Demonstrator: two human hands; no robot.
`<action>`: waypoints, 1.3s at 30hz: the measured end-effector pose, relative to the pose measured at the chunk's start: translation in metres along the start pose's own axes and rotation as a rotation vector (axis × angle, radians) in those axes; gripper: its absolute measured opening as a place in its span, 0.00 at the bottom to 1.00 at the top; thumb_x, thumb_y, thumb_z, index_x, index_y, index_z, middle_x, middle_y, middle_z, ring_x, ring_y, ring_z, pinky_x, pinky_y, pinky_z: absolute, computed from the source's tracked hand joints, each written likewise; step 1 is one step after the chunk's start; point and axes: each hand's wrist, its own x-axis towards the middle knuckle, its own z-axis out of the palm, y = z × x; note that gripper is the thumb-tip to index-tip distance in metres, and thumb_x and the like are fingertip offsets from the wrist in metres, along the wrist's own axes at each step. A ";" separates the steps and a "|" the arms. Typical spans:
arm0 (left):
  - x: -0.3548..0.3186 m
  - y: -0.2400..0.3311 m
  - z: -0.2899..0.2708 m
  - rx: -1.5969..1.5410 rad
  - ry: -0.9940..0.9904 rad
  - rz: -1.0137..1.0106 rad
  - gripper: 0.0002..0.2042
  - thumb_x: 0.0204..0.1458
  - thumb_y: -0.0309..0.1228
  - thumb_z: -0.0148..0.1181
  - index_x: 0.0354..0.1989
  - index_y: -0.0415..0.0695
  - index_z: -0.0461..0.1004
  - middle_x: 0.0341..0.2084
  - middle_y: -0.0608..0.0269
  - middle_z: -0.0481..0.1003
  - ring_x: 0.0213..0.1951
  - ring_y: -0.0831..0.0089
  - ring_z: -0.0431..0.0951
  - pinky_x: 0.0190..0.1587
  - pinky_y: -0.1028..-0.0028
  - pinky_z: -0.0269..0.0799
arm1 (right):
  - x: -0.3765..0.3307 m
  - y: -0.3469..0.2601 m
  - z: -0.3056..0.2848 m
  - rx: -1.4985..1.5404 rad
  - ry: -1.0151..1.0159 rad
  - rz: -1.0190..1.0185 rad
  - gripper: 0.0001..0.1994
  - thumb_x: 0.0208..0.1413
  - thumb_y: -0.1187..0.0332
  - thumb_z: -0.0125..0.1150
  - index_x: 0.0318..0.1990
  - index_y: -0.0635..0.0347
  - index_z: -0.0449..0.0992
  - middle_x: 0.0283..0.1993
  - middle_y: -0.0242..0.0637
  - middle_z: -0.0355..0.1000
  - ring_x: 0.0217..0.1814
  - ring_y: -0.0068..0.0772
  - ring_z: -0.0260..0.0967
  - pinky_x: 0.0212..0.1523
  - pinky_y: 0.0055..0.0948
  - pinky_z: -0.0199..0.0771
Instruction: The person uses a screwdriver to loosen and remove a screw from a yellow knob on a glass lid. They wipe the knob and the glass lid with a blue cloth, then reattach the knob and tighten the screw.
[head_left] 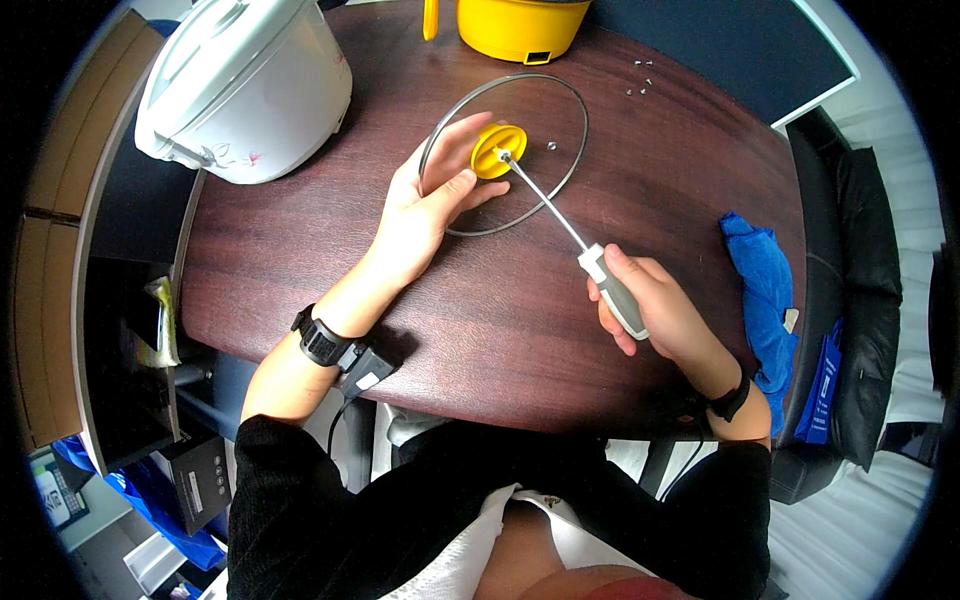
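The left grip (425,205) is clasping a yellow knob (488,160) at the middle of a clear, metal-rimmed lid (535,115) over the bench (300,260); the right grip (655,300) is wrapping around a grey-handled screwdriver (592,263), whose tip is meeting the knob's centre.

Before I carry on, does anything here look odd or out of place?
Yes: one small metal bit shows within the lid's rim, apart from other metal bits scattered farther right on the table, so it looks stray. No spill shows.
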 end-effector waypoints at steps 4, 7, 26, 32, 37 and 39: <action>0.000 0.000 -0.001 0.005 -0.008 -0.002 0.26 0.61 0.24 0.48 0.68 0.39 0.53 0.67 0.52 0.56 0.66 0.58 0.60 0.62 0.53 0.67 | 0.000 0.000 0.000 0.008 0.011 0.017 0.26 0.70 0.49 0.33 0.33 0.60 0.70 0.14 0.32 0.66 0.09 0.21 0.61 0.11 0.18 0.60; 0.001 0.001 0.000 -0.003 -0.012 -0.006 0.26 0.61 0.24 0.48 0.68 0.39 0.53 0.67 0.52 0.56 0.66 0.58 0.60 0.62 0.53 0.67 | -0.001 -0.001 0.001 -0.007 0.032 0.014 0.26 0.70 0.49 0.33 0.33 0.60 0.71 0.14 0.31 0.66 0.08 0.20 0.60 0.11 0.18 0.60; -0.002 0.003 -0.001 0.142 -0.070 0.049 0.25 0.61 0.23 0.47 0.67 0.38 0.54 0.66 0.53 0.56 0.67 0.58 0.59 0.63 0.54 0.65 | -0.003 -0.003 0.004 -1.293 0.787 -0.618 0.16 0.56 0.52 0.62 0.31 0.57 0.74 0.24 0.40 0.74 0.24 0.43 0.74 0.25 0.36 0.71; -0.001 0.000 -0.001 0.098 -0.002 0.050 0.24 0.62 0.25 0.46 0.67 0.37 0.54 0.66 0.52 0.58 0.66 0.59 0.60 0.63 0.54 0.66 | -0.009 -0.012 0.003 -1.060 0.653 -0.472 0.16 0.59 0.53 0.59 0.32 0.60 0.74 0.22 0.40 0.73 0.23 0.41 0.73 0.24 0.34 0.70; 0.000 0.000 -0.002 0.083 -0.014 0.065 0.24 0.63 0.25 0.46 0.67 0.37 0.54 0.66 0.52 0.57 0.66 0.58 0.60 0.63 0.54 0.65 | -0.005 -0.009 -0.005 -0.391 0.221 -0.124 0.21 0.67 0.53 0.46 0.32 0.63 0.73 0.17 0.35 0.69 0.16 0.26 0.67 0.22 0.24 0.66; 0.001 0.000 -0.002 0.077 -0.019 0.070 0.24 0.63 0.26 0.47 0.67 0.37 0.54 0.66 0.51 0.57 0.66 0.58 0.60 0.63 0.54 0.65 | -0.001 -0.006 -0.004 -0.262 0.141 -0.092 0.24 0.69 0.51 0.39 0.33 0.62 0.73 0.16 0.32 0.68 0.15 0.19 0.62 0.19 0.19 0.62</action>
